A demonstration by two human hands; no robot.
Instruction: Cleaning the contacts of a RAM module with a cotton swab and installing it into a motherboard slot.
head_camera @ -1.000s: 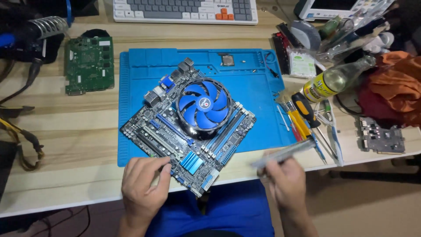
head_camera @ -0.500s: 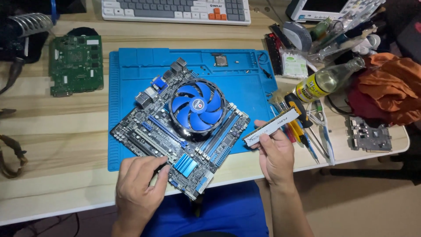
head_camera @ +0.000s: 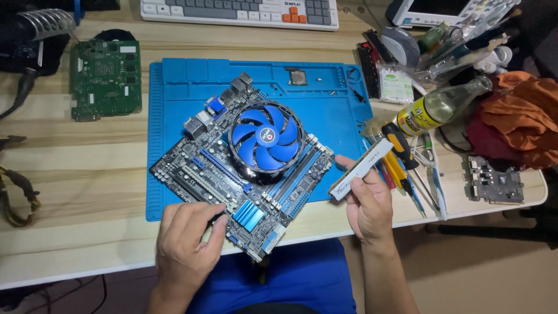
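A dark motherboard (head_camera: 197,166) with a round blue cooler fan (head_camera: 265,140) lies tilted on a blue work mat (head_camera: 325,99). My left hand (head_camera: 187,239) rests on the board's near edge, fingers curled against it beside a blue heatsink (head_camera: 249,213). My right hand (head_camera: 367,200) holds a long silver memory stick (head_camera: 361,168) just right of the board's blue memory slots (head_camera: 300,177), a little above the mat's edge. The stick points up and to the right.
Screwdrivers and tweezers (head_camera: 407,168) lie right of the mat, with a glass bottle (head_camera: 442,107) and orange cloth (head_camera: 517,116) beyond. A green circuit board (head_camera: 106,78) sits at left, a keyboard (head_camera: 238,11) at the back, a small grey bracket (head_camera: 494,183) at right.
My right hand has lifted the memory stick from near the table's front edge up and toward the board's right side. My left hand stays on the board's near edge.
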